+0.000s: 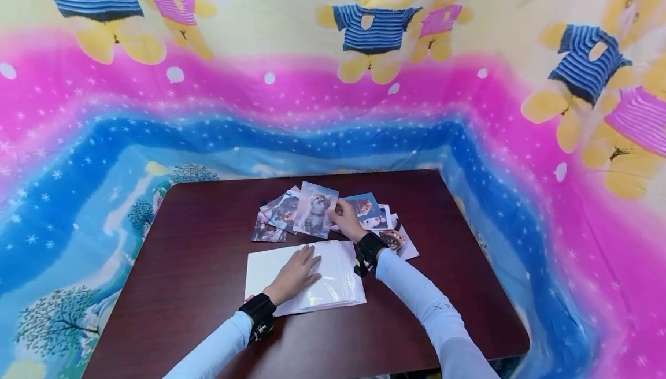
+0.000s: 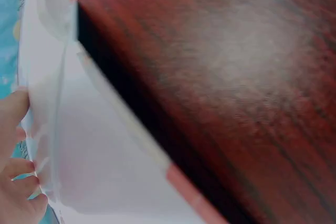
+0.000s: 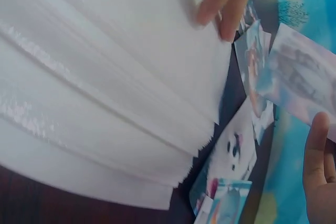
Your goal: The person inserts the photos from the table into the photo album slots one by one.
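Note:
An album [image 1: 333, 286] with clear plastic sleeves lies open on the table, its pages stacked in steps at the right side. My left hand [image 1: 296, 272] rests on the page with fingers spread; the left wrist view shows its fingers at the album's far edge. Just beyond the album, my right hand [image 1: 346, 220] pinches a kitten photo [image 1: 315, 208] by its right edge. In the right wrist view the photo [image 3: 302, 72] appears blurred, raised over other pictures, with the thumb [image 3: 316, 145] along its border.
Loose animal photos [image 1: 269, 230] lie overlapping to the left of the held one. More pictures [image 1: 366, 205] spread to the right, partly under my right wrist. The dark wooden table [image 1: 198, 286] is enclosed by a printed cloth [image 1: 291, 130] with bears at the back and sides.

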`<state>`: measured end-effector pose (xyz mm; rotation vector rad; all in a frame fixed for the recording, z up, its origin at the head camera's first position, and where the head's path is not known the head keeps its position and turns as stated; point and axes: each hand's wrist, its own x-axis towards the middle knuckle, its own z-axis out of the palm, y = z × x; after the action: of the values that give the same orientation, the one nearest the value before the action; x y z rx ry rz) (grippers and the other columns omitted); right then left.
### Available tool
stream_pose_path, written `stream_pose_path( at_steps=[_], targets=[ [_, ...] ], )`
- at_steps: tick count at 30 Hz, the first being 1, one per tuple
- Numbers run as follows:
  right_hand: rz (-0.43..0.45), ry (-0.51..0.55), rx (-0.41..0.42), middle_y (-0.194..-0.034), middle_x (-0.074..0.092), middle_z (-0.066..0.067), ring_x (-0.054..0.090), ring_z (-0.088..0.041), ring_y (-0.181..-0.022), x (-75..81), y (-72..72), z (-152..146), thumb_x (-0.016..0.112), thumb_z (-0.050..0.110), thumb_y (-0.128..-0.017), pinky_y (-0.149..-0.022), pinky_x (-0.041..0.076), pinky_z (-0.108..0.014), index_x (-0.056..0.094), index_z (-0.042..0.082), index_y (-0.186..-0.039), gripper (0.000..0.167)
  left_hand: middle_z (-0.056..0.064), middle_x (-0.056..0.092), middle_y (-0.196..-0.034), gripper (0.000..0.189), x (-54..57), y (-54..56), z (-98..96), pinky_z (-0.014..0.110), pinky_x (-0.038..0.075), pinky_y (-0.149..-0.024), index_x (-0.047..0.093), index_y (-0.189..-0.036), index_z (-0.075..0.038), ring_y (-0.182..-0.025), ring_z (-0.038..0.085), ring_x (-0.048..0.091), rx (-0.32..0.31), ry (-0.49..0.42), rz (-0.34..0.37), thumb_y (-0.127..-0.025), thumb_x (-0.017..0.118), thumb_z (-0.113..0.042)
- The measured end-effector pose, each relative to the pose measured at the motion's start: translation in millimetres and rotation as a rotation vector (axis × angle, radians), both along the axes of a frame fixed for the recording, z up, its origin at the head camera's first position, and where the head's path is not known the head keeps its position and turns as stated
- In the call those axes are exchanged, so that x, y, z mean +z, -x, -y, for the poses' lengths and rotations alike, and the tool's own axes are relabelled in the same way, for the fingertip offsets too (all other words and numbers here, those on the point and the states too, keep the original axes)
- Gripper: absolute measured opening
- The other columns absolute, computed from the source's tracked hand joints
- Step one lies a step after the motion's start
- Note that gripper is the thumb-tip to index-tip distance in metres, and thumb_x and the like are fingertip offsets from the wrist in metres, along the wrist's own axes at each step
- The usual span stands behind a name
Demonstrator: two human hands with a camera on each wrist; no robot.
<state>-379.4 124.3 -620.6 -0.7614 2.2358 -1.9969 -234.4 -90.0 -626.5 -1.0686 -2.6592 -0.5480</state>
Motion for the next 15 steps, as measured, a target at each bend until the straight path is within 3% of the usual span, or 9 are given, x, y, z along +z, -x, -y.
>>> stream_pose_path(
  at_steps=[2, 4, 5, 10, 15],
  targets=[
    [0.036, 0.003, -0.036, -0.085, 0.046, -0.012, 0.061, -0.036, -0.083, 14.3, -12.6, 5.5, 0.052, 0.01, -0.103, -0.076, 0.057, -0.044, 0.042, 0.002, -0.101, 0.014, 0.032, 0.049, -0.137, 0.045, -3.4, -1.0, -0.6, 0.056, 0.035, -0.107, 0.061, -0.127, 0.002, -0.13, 0.047, 0.044, 0.005, 0.017, -0.011, -0.093, 0.071, -0.025],
    [0.082, 0.003, -0.077, -0.081, 0.043, -0.012, 0.058, -0.045, -0.082, 53.6, -39.8, 12.9, 0.05, 0.0, -0.102, -0.076, 0.056, -0.05, 0.042, -0.006, -0.102, 0.01, 0.031, 0.049, -0.137, 0.043, -5.1, -2.2, -1.1, 0.054, 0.033, -0.109, 0.061, -0.127, 0.001, -0.132, 0.045, 0.043, 0.017, 0.035, -0.009, -0.094, 0.068, -0.026],
    [0.126, -0.007, -0.102, -0.08, 0.043, -0.014, 0.055, -0.052, -0.083, 63.9, -45.4, 15.4, 0.049, -0.006, -0.1, -0.077, 0.054, -0.055, 0.041, -0.012, -0.104, 0.011, 0.031, 0.05, -0.136, 0.042, -6.0, -2.1, -1.2, 0.054, 0.034, -0.109, 0.062, -0.125, 0.0, -0.131, 0.045, 0.044, 0.02, 0.034, -0.022, -0.094, 0.069, -0.026],
    [0.17, -0.026, -0.128, -0.087, 0.049, -0.027, 0.053, -0.059, -0.09, 79.5, -52.6, 19.7, 0.047, -0.009, -0.099, -0.081, 0.051, -0.06, 0.041, -0.019, -0.113, 0.018, 0.031, 0.051, -0.134, 0.04, -7.6, -2.8, -1.6, 0.054, 0.036, -0.107, 0.063, -0.122, -0.001, -0.129, 0.045, 0.046, 0.031, 0.017, -0.083, -0.091, 0.072, -0.025],
    [0.194, -0.052, -0.158, -0.088, 0.048, -0.034, 0.057, -0.055, -0.084, 66.7, -46.1, 19.6, 0.047, -0.01, -0.099, -0.08, 0.051, -0.06, 0.039, -0.019, -0.101, 0.012, 0.032, 0.051, -0.134, 0.04, -7.1, -3.8, -2.1, 0.055, 0.037, -0.105, 0.064, -0.121, 0.0, -0.128, 0.047, 0.046, 0.034, -0.012, -0.103, -0.09, 0.074, -0.023]
  ],
)
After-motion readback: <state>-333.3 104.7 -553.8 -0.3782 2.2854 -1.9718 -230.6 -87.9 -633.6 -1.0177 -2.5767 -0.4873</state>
